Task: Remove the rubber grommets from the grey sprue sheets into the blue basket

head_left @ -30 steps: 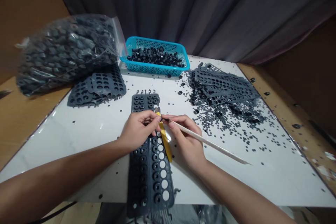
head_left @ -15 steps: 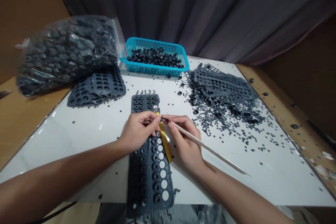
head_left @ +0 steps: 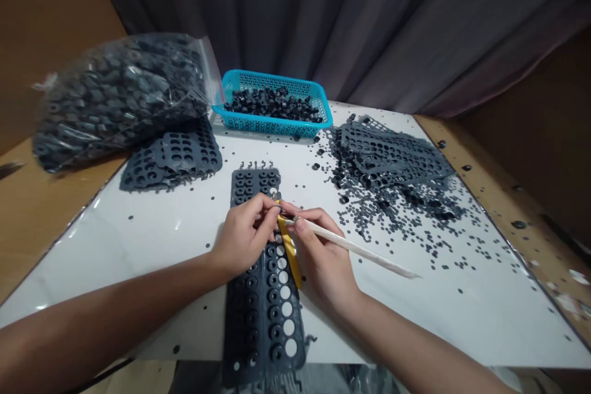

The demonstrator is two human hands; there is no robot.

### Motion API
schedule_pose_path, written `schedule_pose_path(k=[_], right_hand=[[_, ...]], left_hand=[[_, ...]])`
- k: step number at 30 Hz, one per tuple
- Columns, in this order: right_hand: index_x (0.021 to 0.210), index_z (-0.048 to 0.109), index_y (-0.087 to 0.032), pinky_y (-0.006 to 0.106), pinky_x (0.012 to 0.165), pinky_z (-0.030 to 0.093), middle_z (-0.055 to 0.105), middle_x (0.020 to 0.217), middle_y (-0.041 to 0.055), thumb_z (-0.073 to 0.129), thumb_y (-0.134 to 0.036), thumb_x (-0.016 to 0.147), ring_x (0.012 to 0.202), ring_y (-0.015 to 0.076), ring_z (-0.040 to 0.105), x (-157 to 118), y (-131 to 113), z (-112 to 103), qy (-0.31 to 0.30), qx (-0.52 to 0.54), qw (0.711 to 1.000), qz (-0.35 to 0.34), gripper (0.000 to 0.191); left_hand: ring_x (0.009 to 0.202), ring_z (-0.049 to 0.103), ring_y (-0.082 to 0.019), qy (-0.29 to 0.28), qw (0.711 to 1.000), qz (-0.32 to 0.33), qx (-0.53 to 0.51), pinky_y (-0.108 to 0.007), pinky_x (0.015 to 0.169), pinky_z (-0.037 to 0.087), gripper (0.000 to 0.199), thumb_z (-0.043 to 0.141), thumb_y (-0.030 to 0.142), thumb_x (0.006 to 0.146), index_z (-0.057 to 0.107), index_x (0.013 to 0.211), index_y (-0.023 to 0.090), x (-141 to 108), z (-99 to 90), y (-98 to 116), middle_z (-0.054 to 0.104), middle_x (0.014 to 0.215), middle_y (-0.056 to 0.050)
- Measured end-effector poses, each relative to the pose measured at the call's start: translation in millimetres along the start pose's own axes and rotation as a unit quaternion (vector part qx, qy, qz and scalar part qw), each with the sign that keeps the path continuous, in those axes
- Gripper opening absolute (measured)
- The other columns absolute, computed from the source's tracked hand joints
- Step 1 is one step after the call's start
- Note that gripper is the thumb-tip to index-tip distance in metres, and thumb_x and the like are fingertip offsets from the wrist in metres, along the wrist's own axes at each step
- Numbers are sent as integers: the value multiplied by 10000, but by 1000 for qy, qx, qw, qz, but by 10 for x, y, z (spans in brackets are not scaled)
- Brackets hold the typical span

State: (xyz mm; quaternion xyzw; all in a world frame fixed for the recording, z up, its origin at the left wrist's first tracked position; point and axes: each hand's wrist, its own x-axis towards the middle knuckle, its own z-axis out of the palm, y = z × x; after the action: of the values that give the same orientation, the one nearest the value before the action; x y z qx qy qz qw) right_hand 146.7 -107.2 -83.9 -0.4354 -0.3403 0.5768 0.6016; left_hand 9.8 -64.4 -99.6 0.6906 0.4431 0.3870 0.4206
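Note:
Over a dark rubber sheet (head_left: 262, 295) of small ring-shaped parts, my left hand (head_left: 244, 234) is closed in a pinch on a small dark rubber ring (head_left: 280, 210). Meeting it from the right, my right hand (head_left: 330, 261) grips a thin white stick (head_left: 369, 252), its near end at the ring. A yellow strip-like tool (head_left: 292, 258) slants beneath the fingertips along the sheet's right side; its upper end is partly hidden, so its kind is unclear. Round holes show white table along the sheet's right column, while rings sit in the columns beside it.
A blue basket (head_left: 277, 127) of loose black parts stands at the back. Back left, a bulging clear bag (head_left: 115, 98) leans over perforated sheets (head_left: 184, 151). At right lie stacked punched sheets (head_left: 392, 151) among scattered small black discs (head_left: 406, 218).
The white stick's far end has swung up and left, and my right fingers have shifted slightly. Both hands stay together over the sheet. The view has tilted a little.

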Motion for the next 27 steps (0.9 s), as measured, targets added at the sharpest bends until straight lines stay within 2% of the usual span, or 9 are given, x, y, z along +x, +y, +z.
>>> schedule_pose_path(k=[7, 27], right_hand=[[846, 631, -222, 434, 985, 431, 685, 1088, 50, 639, -298, 799, 1061, 208, 613, 13, 82, -13, 16, -6, 1000, -5, 89], [845, 640, -212, 357, 895, 491, 712, 990, 47, 635, -294, 802, 967, 193, 653, 46, 52, -34, 29, -90, 994, -49, 93]], left_hand=[[486, 568, -94, 12, 1000, 3, 23, -202, 502, 441, 147, 442, 282, 890, 500, 796, 186, -5, 26, 3, 544, 566, 39], [481, 545, -103, 1, 999, -13, 46, -217, 522, 414, 184, 420, 312, 896, 475, 768, 193, -2, 7, 27, 536, 529, 46]])
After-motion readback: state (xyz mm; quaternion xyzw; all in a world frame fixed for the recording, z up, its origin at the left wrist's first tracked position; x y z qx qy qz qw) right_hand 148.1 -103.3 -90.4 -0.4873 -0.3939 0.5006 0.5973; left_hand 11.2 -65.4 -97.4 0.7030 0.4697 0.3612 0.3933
